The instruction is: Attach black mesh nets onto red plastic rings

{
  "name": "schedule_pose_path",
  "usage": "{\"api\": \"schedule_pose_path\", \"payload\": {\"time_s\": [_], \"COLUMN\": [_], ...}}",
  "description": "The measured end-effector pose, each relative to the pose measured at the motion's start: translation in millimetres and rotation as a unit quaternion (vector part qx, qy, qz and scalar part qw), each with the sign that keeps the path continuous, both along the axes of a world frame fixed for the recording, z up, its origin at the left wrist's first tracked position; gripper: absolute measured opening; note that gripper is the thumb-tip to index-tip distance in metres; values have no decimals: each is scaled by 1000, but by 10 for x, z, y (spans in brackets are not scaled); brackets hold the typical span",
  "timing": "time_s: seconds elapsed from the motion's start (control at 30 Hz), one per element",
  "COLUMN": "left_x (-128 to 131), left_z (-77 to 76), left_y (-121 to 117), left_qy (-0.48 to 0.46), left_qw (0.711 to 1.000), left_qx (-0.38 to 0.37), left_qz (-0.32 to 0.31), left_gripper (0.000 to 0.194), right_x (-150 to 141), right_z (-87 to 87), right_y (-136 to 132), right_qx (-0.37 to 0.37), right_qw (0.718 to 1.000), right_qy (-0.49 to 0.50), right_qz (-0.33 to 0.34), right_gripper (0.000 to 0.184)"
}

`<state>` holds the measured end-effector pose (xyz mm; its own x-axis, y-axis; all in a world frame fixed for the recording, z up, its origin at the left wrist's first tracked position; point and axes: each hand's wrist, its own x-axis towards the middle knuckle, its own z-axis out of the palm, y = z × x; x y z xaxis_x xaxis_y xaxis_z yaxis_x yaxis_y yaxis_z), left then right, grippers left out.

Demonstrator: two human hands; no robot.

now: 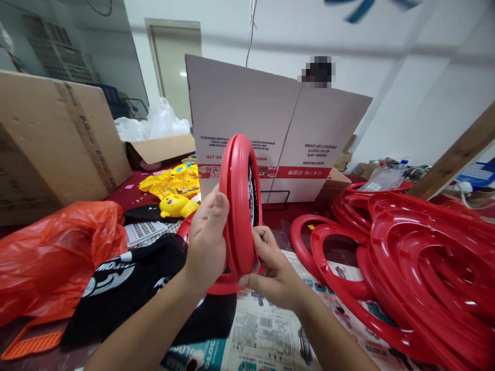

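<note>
Upright and nearly edge-on in front of me is a red plastic ring (244, 206) with a groove around its rim and black fabric with white print (252, 190) inside. My left hand (209, 234) grips its left side, thumb along the rim. On the lower right edge, my right hand (273, 265) pinches the ring with thumb and fingers. Below it another red ring (222, 286) lies partly hidden. Black printed fabric (127, 283) is spread to the left, over newspaper-like printed sheets (266, 330).
Many red rings (410, 247) are piled on the right. An orange plastic bag (58, 252) and yellow toy pieces (176, 198) lie left. A white carton panel (243, 103) stands ahead, a person's head behind it. A brown box (50, 139) stands far left.
</note>
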<state>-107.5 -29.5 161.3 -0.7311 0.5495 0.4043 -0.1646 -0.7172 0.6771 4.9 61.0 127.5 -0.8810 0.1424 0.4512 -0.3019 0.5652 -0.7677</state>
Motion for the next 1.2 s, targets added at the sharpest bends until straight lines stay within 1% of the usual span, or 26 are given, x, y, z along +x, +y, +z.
{"api": "schedule_pose_path", "payload": {"time_s": [0.17,0.4,0.6,0.73,0.83,0.9,1.0,1.07,1.1,1.13,1.2], "left_x": [-6,-19,-15,-27,-42,-47,-48,-47,-45,-41,-29], "left_z": [-11,3,11,-12,-38,-45,-31,-9,5,22,62], "left_y": [9,13,12,32,43,40,27,8,-10,-39,-143], "left_qy": [6,3,13,11,48,89,125,133,133,135,151], "left_qw": [1000,1000,1000,1000,998,995,988,984,981,978,970], "left_qx": [2,1,-8,-9,-6,-22,-74,-106,-115,-119,-117], "left_qz": [8,-8,14,18,30,38,44,57,76,101,151], "left_gripper": [33,34,36,40,39,35,42,43,47,52,61], "right_x": [5,-13,-7,-6,9,21,31,41,52,72,147], "right_z": [-3,-44,-18,5,26,25,-7,-22,-17,1,82], "right_y": [3,-18,-26,-22,-7,3,0,-19,-29,-37,-32], "right_qx": [8,17,16,37,58,77,122,176,208,237,274], "right_qw": [1000,1000,1000,999,998,996,991,981,974,968,953], "right_qy": [0,24,8,-1,-19,-29,-47,-54,-47,-26,58], "right_qz": [6,-10,0,1,-8,-14,-33,-60,-72,-82,-119], "right_gripper": [80,79,81,79,78,78,79,81,83,84,82]}}
